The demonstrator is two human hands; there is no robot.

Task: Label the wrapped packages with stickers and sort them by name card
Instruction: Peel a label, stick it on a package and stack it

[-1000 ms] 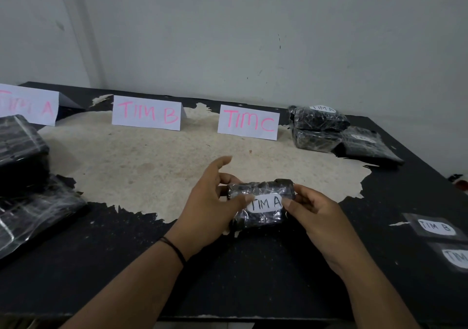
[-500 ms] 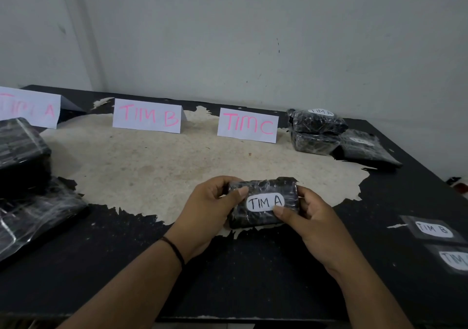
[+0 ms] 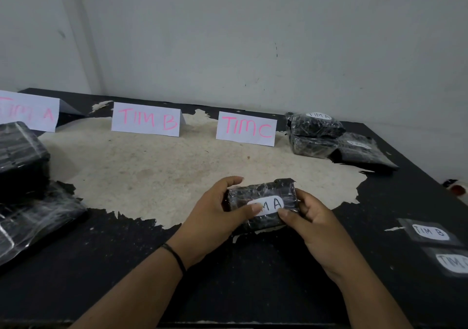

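A black wrapped package [image 3: 263, 206] is held just above the table [image 3: 228, 278] near its front edge, gripped at both ends by the L hand [image 3: 215, 217] and R hand [image 3: 316, 217], fingers curled round it. Both thumbs are pressed on its white "TIM A" sticker [image 3: 269, 206]. Behind, 3 cards are stood: TIM A [image 3: 30, 113], TIM B [image 3: 147, 120], TIM C [image 3: 247, 128]. 3 labelled packages [image 3: 329, 139] are piled at rear R; 2 spare stickers [image 3: 430, 232] lie at R.
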